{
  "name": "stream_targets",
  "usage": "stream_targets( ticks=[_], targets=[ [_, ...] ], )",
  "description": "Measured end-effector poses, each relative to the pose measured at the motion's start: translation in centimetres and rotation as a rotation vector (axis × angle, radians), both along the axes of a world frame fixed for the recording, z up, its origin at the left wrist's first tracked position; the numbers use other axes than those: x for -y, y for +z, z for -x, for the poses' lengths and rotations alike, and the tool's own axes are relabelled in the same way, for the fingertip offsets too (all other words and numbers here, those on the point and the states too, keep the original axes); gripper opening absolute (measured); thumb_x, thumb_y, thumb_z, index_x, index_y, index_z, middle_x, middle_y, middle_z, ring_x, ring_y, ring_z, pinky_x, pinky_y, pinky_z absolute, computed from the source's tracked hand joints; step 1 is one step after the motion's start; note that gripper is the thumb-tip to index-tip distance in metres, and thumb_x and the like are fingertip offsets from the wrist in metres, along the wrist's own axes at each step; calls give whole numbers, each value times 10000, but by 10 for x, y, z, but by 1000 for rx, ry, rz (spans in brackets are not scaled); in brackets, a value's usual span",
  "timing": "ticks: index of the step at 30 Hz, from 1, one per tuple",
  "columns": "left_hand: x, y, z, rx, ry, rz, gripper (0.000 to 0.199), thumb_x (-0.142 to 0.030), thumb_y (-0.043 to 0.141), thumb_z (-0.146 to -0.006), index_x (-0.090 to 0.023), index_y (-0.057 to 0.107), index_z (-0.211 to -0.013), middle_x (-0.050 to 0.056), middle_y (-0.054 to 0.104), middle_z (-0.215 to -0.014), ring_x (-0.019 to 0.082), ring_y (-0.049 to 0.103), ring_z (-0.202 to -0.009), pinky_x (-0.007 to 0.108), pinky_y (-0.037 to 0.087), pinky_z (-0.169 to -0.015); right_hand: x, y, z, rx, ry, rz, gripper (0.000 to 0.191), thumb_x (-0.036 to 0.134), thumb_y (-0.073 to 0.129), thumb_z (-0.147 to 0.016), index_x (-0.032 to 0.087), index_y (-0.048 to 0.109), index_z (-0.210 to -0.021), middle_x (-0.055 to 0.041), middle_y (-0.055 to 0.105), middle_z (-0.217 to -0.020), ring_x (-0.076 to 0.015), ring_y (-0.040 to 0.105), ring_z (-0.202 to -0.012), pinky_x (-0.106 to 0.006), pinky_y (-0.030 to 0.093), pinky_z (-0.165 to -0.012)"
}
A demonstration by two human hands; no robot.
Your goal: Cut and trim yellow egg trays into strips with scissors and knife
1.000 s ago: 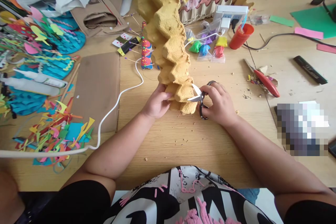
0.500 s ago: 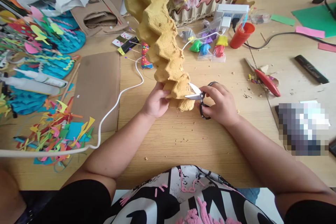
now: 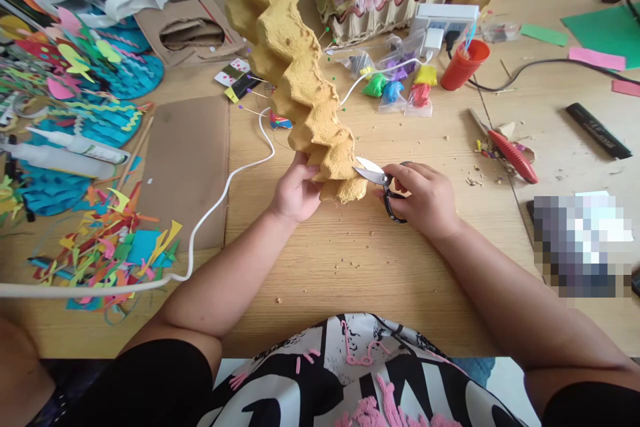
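Observation:
A long strip of yellow egg carton [image 3: 306,83] stands tilted up from over the table, its top leaning left. My left hand [image 3: 296,192] grips its lower end from the left, the thumb on the near side and the other fingers hidden behind. In my right hand [image 3: 425,197] is a pair of black-handled scissors [image 3: 375,175], with fingers through the loops. The blades are at the carton's lower right edge, slightly apart.
Paper scraps [image 3: 113,253] and a cardboard sheet [image 3: 183,167] lie left. Behind are stacked egg trays [image 3: 400,20], clay bags [image 3: 395,90], a red cup [image 3: 465,65] and a power strip [image 3: 447,15]. A red utility knife [image 3: 513,153] lies right; a white cable [image 3: 227,183] crosses the table.
The carton strip has tilted further left at its top, and its lower end has risen a little. The scissor blades have come closer together and their handles have turned.

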State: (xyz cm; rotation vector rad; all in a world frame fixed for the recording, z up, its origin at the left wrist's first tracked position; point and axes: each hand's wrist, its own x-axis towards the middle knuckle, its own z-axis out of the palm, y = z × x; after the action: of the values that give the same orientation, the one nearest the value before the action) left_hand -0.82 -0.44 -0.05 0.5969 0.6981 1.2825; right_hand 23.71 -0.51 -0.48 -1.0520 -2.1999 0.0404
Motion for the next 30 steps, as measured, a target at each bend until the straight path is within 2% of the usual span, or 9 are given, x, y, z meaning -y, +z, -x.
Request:
stream_targets(
  ticks=[4,8,11,17,21,30],
  targets=[
    [-1,-2,0,1,7,-2,639,-186,609,-818,-349,538,-1432,-9,763,-1102,208,732,-1000,302,575,-760,1,3,1,35,-31,36,239,416,630,-956,211,702,-1055,-20,665,-713,-170,587,-658,-290,419,-620],
    [-1,-4,1,-11,13,16,596,-238,620,-846,-347,540,-1427,-4,759,-1128,215,734,-1038,313,585,-801,2,5,1,64,-48,54,246,438,619,-964,220,700,-1045,-20,666,-707,-174,579,-655,-296,407,-616],
    [-1,-5,1,-25,19,25,578,-256,618,-852,-349,546,-1417,-1,759,-1122,224,730,-1054,319,587,-797,2,5,1,69,-46,48,237,431,620,-968,222,697,-1050,-20,669,-710,-172,577,-650,-295,410,-614],
    [-1,-4,2,5,-13,13,615,-226,623,-830,-357,528,-1424,-17,761,-1090,196,741,-955,297,571,-726,2,4,0,59,-31,19,238,420,622,-972,212,696,-1062,-17,676,-724,-166,572,-645,-293,412,-609],
    [-1,-3,1,-63,0,31,570,-269,620,-835,-334,564,-1399,12,767,-1096,237,727,-963,317,551,-654,3,4,0,70,-41,39,256,446,606,-980,221,697,-1062,-18,674,-720,-168,575,-647,-296,406,-610],
    [-1,-4,1,-15,-7,33,619,-240,607,-843,-366,513,-1442,-18,766,-1064,200,740,-929,295,559,-670,2,5,-1,81,-56,50,264,460,604,-981,227,706,-1051,-16,674,-700,-168,576,-625,-303,382,-595]
  ],
)
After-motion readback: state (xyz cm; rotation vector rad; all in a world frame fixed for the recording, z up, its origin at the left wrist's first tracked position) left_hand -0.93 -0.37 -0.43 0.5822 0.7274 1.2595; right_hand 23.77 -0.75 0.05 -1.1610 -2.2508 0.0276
